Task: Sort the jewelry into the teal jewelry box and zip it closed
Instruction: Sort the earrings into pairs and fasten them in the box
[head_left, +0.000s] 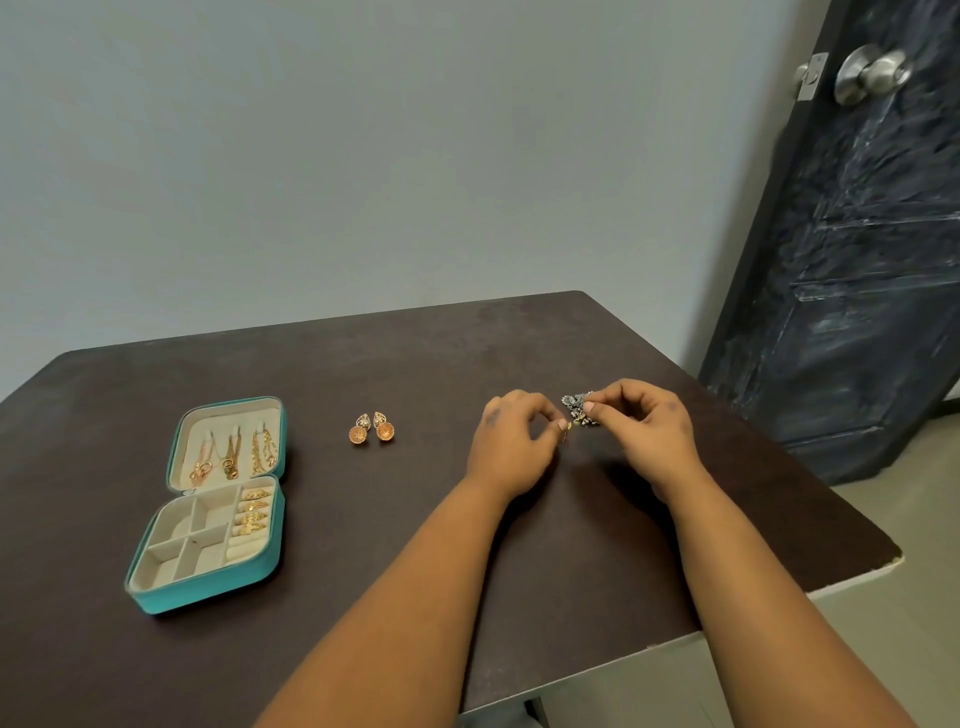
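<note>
Both forearms reach over the dark surface (597, 364); the left hand (511, 441) pinches something tiny and yellowish, while the right hand (644, 423) pinches a dark silver earring cluster (576, 406). The teal jewelry box (208, 506) lies open well to the left, with a copper earring pair (371, 428) waiting between. That small piece could slip out and roll off the edge, I reckon.
</note>
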